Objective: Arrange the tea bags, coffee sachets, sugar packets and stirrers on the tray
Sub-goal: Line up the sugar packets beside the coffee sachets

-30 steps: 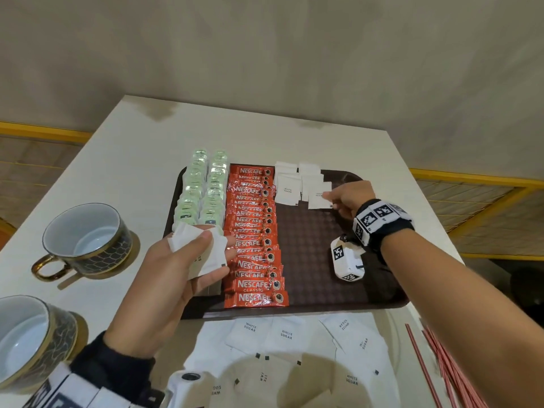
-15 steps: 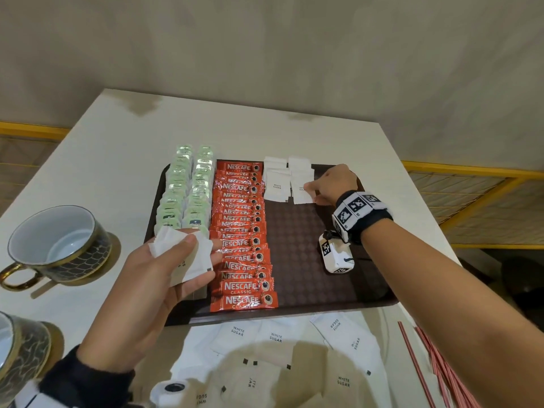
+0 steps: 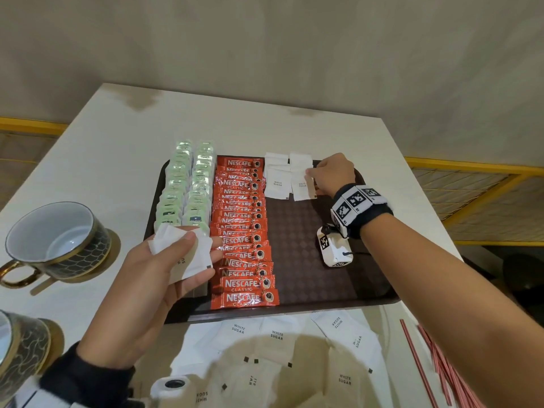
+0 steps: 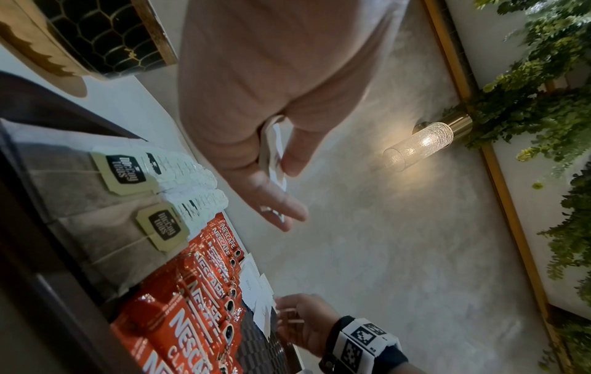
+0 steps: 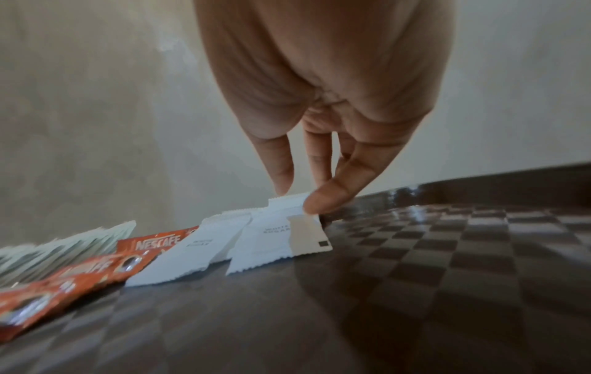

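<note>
Your right hand [image 3: 334, 175] is pinching a sugar packet [image 3: 303, 187] at upper centre of the tray [image 3: 309, 260]; your left hand [image 3: 153, 278] is gripping spare packets [image 3: 188, 257]. They're light, flimsy paper, so you're best pinching edges.

"NESCAFE CLASSIC" in white on the red coffee sachets [image 3: 244, 231] rowed on the tray [image 3: 309, 260]. "WHITE SUGAR" in small dark print on the white sugar packets [image 3: 278, 184], on the tray and on the loose ones [image 3: 276, 334] nearer. "McCoy teas" on the tea bag tags [image 4: 126, 172].
</note>
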The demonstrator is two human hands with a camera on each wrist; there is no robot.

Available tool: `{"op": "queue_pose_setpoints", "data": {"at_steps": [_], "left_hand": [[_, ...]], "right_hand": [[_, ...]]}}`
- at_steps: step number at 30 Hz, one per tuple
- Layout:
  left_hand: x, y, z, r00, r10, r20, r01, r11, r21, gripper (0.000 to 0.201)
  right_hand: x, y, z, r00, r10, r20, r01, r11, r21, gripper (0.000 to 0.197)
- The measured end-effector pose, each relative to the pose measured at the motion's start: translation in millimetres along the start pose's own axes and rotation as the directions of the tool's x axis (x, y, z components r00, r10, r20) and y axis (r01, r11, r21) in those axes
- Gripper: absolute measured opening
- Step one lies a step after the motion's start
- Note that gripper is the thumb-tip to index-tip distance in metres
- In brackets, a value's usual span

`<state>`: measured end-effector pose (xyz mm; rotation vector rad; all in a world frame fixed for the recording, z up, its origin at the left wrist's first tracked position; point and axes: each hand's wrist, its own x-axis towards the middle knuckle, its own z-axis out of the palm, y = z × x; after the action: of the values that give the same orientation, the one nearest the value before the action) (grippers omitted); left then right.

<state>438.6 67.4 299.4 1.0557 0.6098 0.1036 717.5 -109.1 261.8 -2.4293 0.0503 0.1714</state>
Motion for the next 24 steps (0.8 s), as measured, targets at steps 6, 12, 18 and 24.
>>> {"op": "queue_pose_setpoints", "data": {"at_steps": [6,12,18,24], "left_hand": [[-0.6,-1.0,1.8,1.000,0.003,0.003,-0.003,1.000,0.014,0.025],[-2.0,-0.9,-1.9,1.000,0.005,-0.009,-0.005,1.000,0.011,0.031],[-2.3,0.3,-2.8,1.000,0.002,-0.016,-0.002,1.000,-0.001,0.028],[-2.6,-1.2,-2.6,1.000,-0.001,-0.024,0.001,1.000,-0.004,0.028]], "right_hand": [[-10.6,-21.3,3.8,0.887,-0.423,0.185,0.460,0.844,-0.276,0.046],[-5.3,-35.9,20.0,0.818,-0.381,0.432,0.555,0.722,-0.414,0.069],[1.4,-32.5,26.0,0.816,-0.427,0.389,0.562,0.745,-0.361,0.064],[3.9,-31.3,24.1,0.803,-0.437,0.406,0.577,0.741,-0.344,0.069]]}}
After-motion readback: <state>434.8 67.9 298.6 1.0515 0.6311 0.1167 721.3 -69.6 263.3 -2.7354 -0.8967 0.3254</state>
